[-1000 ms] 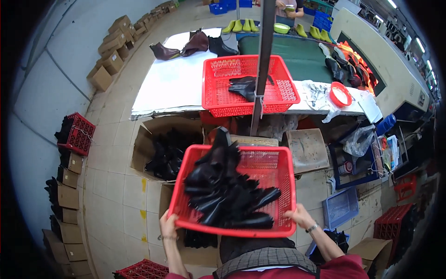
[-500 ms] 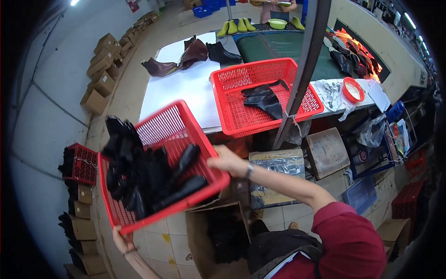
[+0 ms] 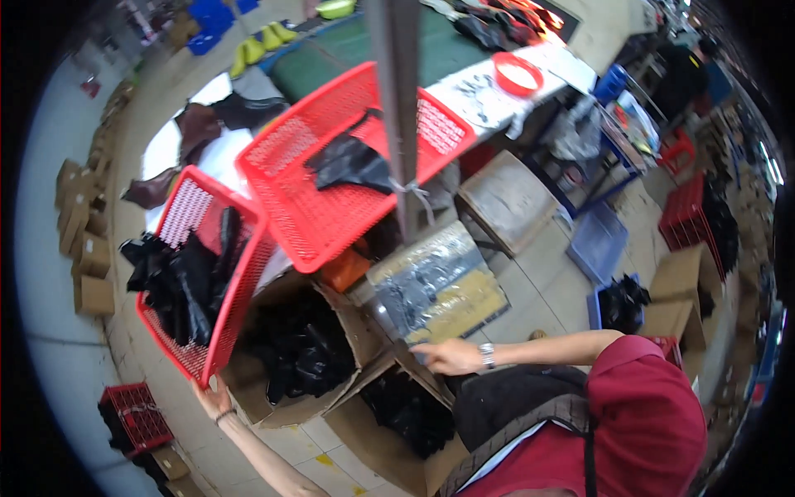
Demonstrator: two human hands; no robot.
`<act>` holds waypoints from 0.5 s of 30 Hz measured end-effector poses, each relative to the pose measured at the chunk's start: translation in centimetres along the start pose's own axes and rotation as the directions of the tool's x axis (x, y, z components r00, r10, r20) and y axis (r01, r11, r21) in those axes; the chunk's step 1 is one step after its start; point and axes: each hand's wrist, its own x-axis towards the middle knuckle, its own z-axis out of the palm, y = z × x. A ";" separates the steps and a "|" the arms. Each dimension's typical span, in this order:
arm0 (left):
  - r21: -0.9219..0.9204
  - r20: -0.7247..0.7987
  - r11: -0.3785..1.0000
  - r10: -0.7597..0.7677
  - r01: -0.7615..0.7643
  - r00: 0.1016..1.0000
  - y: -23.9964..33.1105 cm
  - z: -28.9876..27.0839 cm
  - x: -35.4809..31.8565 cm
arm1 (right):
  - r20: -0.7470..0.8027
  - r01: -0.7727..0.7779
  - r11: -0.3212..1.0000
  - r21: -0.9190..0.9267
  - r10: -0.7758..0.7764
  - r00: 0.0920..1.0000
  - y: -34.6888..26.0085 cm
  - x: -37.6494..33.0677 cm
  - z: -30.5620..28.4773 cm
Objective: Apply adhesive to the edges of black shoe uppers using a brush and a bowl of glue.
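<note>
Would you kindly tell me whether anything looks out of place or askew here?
Yes: the red basket of black boots looks askew. It leans by the table, some boots jut over its rim, and only the left hand holds it, low at one corner. Whether the table supports it is unclear.

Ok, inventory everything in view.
Table: one, white, upper middle
Tilted basket: one, red, left
Boots: several, black, in tilted basket
Second basket: one, red, on table
Footwear: at least one, black, in second basket
Tabletop boots: several, brown and black, table's left
Bright boots: several, yellow-green, upper left
Work surface: one, green, top
Post: one, grey, upper middle
Bowl: one, red, table's right
Taped box: one, brown and silver, centre
Cartons: several, brown, on floor
Crates: two, blue, floor right
Lattice crates: several, red, both sides
Wall boxes: several, brown, far left
Left hand: one, at tilted basket's corner
Right hand: one, beside taped box
</note>
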 end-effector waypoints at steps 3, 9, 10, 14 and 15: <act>-0.103 -0.101 0.994 0.027 -0.038 0.995 -1.7 -3.2 -5.4 | -0.049 -0.539 0.814 -0.216 0.543 0.838 7.3 -14.2 -2.1; 0.340 0.207 0.500 -0.866 0.797 0.455 -19.9 -10.4 -23.6 | -0.381 -0.878 0.434 0.203 0.861 0.338 16.1 -39.7 -2.6; 0.494 0.102 0.285 -0.957 0.821 0.270 -22.9 -10.0 -27.4 | -0.405 -0.874 0.391 0.288 0.877 0.259 16.8 -43.5 -1.9; 0.832 -0.447 -0.172 -0.772 0.528 0.452 -36.0 -1.6 -43.7 | -0.304 -0.771 0.330 0.544 0.934 0.186 19.1 -54.9 2.8; 0.911 -0.310 -0.144 -0.858 0.387 0.410 -38.3 2.2 -47.5 | -0.330 -0.758 0.397 0.517 0.910 0.252 19.5 -57.3 3.4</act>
